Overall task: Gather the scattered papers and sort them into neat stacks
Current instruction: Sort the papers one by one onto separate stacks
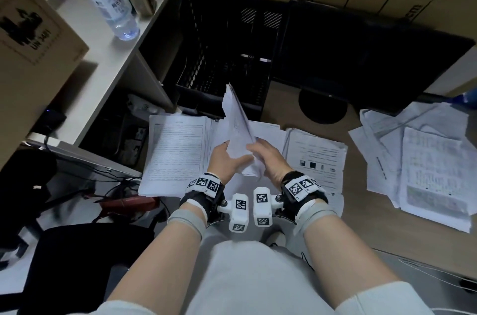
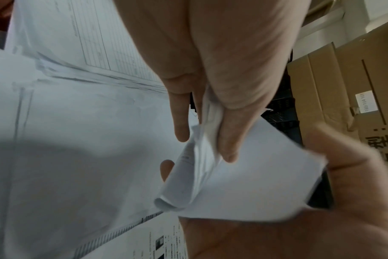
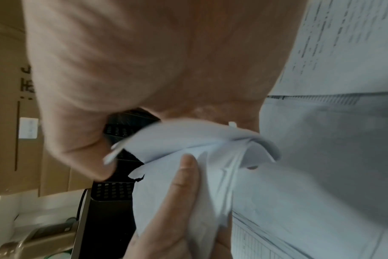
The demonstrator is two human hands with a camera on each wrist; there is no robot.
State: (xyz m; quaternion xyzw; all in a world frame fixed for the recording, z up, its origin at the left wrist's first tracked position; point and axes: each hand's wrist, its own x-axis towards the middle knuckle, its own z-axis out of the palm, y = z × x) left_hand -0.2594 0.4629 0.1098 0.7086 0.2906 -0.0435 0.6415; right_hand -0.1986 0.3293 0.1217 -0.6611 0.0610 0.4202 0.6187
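Both hands, left hand, right hand, gripping upright papers, wrist views blurrier, perhaps several sheets.

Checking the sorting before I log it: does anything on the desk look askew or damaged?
Yes. The pile at far right is crumpled and fanned, unlike the two flat stacks. The sheets both hands hold upright have a ragged, torn top edge and curl at the bottom.
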